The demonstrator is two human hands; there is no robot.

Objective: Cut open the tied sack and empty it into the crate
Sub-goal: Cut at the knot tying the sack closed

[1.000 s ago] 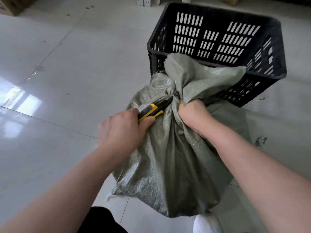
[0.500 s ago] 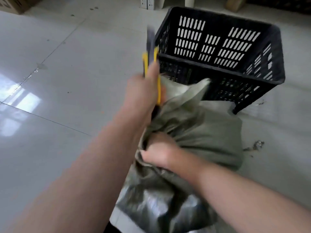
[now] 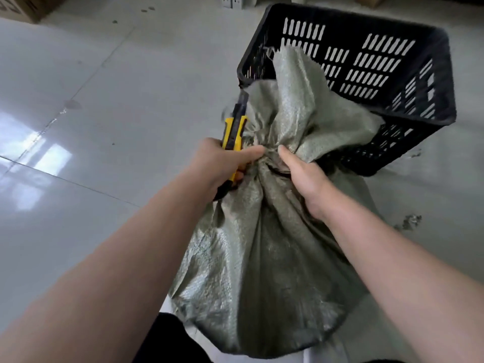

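— Both hands are at the neck of the sack [image 3: 262,258], see? Her left hand [image 3: 222,163] is wrapped round a yellow and black knife [image 3: 234,132], blade pointing up and away beside the loose top of the cloth. Right hand [image 3: 301,184] is closed on the gathered neck from the other side, thumb nearly meeting the left thumb.

— Is the tie cut, then?

— Can't tell from where I stand. The neck looks bunched tight between the two hands, and any string is buried in the folds. I'd say this is the cutting step, not the emptying.

— So what comes next?

— My guess: if the tie holds, the blade has to go back to the cinch, edge kept off the right fingers, which sit very close. Once it's free, the knife wants putting down, because the sack looks full and heavy and will need two hands to tip.

— Where does it go?

— Into the black crate [image 3: 432,82], just behind the sack. It's slotted plastic, nothing showing inside, and the sack's floppy top already leans over its near rim.

— And the floor?

— Pale glossy tiles [image 3: 91,100], window light reflecting on the left, a few dark specks, some scraps of debris [image 3: 408,222] to the right. A cardboard box [image 3: 23,9] sits in the far left corner.
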